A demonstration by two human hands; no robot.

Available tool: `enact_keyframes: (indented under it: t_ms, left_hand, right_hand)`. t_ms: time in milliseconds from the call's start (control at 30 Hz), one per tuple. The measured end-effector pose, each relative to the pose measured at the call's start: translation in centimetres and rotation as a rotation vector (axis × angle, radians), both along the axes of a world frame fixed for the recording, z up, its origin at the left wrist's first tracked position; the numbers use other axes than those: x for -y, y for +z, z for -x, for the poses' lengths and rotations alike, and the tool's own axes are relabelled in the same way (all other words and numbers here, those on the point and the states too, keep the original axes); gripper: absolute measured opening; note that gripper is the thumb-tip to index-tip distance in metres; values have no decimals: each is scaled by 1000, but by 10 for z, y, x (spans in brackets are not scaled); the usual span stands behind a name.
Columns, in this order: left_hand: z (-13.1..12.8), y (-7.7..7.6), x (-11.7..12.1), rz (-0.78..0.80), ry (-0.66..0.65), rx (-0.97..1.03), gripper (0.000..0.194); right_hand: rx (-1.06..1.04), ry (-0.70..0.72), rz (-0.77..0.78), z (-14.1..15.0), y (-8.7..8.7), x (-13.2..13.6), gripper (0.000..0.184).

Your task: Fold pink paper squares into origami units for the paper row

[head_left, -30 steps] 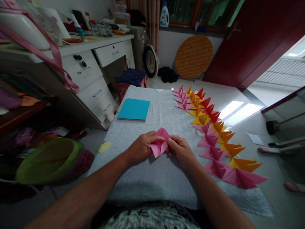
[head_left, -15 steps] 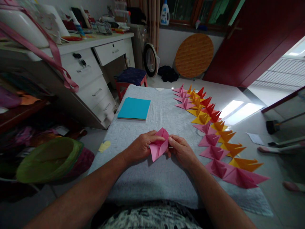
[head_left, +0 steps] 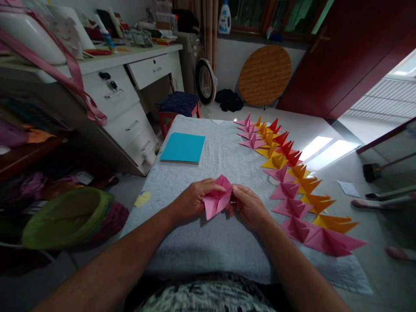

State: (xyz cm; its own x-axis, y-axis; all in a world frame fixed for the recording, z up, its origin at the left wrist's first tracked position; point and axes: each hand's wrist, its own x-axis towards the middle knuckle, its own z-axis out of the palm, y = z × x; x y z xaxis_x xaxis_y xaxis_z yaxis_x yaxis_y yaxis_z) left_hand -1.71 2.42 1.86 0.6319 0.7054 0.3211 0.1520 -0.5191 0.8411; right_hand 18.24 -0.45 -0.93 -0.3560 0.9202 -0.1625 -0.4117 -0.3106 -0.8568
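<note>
A partly folded piece of pink origami paper (head_left: 216, 204) is held above the cloth-covered table (head_left: 224, 156), its folds spread and one point aimed toward me. My left hand (head_left: 194, 199) grips it from the left, the index finger lying across the paper's inner face. On the other side, my right hand (head_left: 246, 204) pinches the right edge between thumb and fingers; the fingertips behind the paper are partly hidden. Rows of folded paper cranes in pink (head_left: 291, 208), yellow (head_left: 316, 203) and red (head_left: 287, 151) stand along the table's right side.
A stack of blue square paper (head_left: 183, 148) lies at the table's far left. Left of the table stand a bin with a green liner (head_left: 68, 216) and a white desk (head_left: 120, 104). A stool (head_left: 178, 106) stands behind the stack, near an open washer door (head_left: 206, 81).
My right hand has shifted slightly to the right, and the paper's right edge has opened out a little with it. My left hand stays almost in place.
</note>
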Motion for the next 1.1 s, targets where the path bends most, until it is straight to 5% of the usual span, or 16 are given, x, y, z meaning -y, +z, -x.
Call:
enact_keyframes:
  t_ms: [700,933,1100]
  left_hand:
    - [0,-2,2,114,32,-68,16]
    - [-4,-9,2,279,158,136,56]
    - [-16,-16,8,498,117,277,80]
  right_hand:
    - [246,-51,-58,3,3,2,38]
    - [219,-141,-50,2,0,1,36]
    - [196,-270,-58,3,2,1,33]
